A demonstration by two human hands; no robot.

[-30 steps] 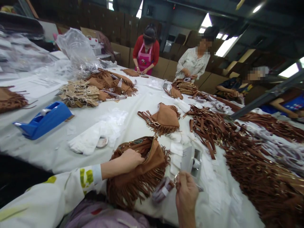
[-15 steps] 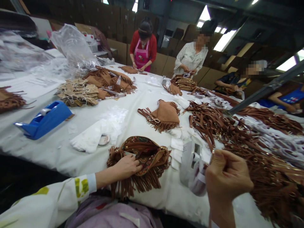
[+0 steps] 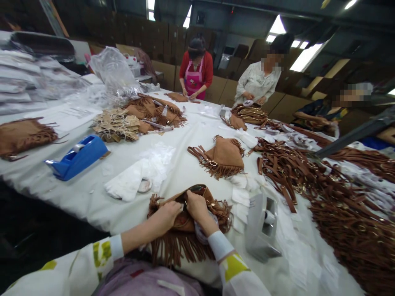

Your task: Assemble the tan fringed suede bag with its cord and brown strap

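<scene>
One soft, suede-like brown bag (image 3: 185,243), hung with thin fringe, is set mouth-open at the near edge of the worktop (image 3: 177,166). Its rim is met by the curled fingers of the left hand (image 3: 166,216); those of the right hand (image 3: 197,205) are bent into the mouth. Whether anything is gripped cannot be told. Two hard, wedge-shaped dispensers are seen: a blue dispenser (image 3: 82,159) toward the left edge, a grey dispenser (image 3: 255,224) beside the bag.
</scene>
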